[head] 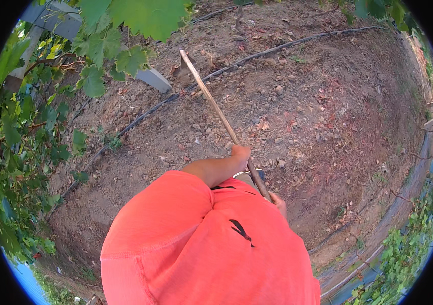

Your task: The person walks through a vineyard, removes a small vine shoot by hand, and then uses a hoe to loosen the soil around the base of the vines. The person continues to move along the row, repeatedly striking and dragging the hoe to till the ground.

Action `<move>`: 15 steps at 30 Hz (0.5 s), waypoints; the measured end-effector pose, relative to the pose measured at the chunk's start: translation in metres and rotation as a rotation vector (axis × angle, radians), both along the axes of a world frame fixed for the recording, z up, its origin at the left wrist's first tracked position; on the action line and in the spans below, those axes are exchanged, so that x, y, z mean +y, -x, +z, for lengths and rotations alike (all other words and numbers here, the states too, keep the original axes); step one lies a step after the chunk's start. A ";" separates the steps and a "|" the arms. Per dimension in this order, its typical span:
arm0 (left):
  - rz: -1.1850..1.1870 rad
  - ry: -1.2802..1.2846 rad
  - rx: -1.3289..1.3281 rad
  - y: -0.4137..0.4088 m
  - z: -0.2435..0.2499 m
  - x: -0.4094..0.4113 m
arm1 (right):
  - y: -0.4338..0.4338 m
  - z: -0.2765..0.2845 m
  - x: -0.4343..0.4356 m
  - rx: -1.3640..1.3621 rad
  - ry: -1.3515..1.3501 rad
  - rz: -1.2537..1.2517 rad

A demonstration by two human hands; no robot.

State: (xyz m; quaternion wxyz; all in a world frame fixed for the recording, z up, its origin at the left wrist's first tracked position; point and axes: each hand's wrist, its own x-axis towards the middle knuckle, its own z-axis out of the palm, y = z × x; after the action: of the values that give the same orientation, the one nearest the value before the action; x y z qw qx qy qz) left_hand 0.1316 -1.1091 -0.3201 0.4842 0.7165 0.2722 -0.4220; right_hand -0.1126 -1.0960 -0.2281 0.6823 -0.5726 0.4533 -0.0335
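Note:
A hoe with a long wooden handle [216, 108] slants from my body up to the upper middle of the view. Its metal blade [186, 61] is at the far end, by the soil just beyond a black drip irrigation hose [239, 63]; whether it touches the ground I cannot tell. My left hand [241, 153] is closed round the middle of the handle. Lower down, near the handle's rear end, my right hand [278, 202] grips it at my right side, partly hidden by my shirt.
Grapevine leaves [94, 45] hang at the upper left, around a grey post [153, 79]. The drip hose curves across the cloddy soil [315, 114], which bears stones and dry leaves. More vines [407, 244] stand at the lower right. Part of a shoe shows beside the handle.

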 end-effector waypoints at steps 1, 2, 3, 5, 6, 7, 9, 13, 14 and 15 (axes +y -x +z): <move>0.015 0.062 0.028 0.003 0.004 -0.015 | 0.007 0.003 -0.014 -0.024 -0.034 -0.024; 0.040 0.165 0.027 0.007 0.012 -0.031 | 0.016 0.009 -0.029 -0.035 -0.023 -0.036; 0.079 0.194 0.006 0.007 0.018 -0.044 | 0.022 0.025 -0.040 -0.051 -0.018 -0.053; 0.100 0.260 -0.005 -0.002 0.027 -0.074 | 0.028 0.067 -0.063 -0.027 0.004 -0.090; 0.083 0.292 0.010 -0.005 0.031 -0.088 | 0.031 0.097 -0.069 0.026 0.013 -0.110; 0.074 0.299 0.066 0.001 0.028 -0.096 | 0.034 0.112 -0.075 0.081 0.021 -0.122; 0.054 0.301 0.130 0.022 0.017 -0.115 | 0.060 0.099 -0.085 0.117 -0.002 -0.141; -0.083 0.183 0.165 0.066 -0.002 -0.153 | 0.089 0.076 -0.079 0.162 0.033 -0.265; -0.126 0.177 0.162 0.070 -0.010 -0.166 | 0.091 0.071 -0.077 0.169 0.047 -0.292; -0.171 0.162 0.160 0.071 -0.017 -0.173 | 0.092 0.066 -0.073 0.176 0.058 -0.317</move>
State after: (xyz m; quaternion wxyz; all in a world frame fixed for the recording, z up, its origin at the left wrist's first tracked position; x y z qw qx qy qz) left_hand 0.0604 -1.2818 -0.3371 0.4792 0.6598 0.2130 -0.5383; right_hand -0.2045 -1.1687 -0.1617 0.6095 -0.5140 0.5947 -0.1034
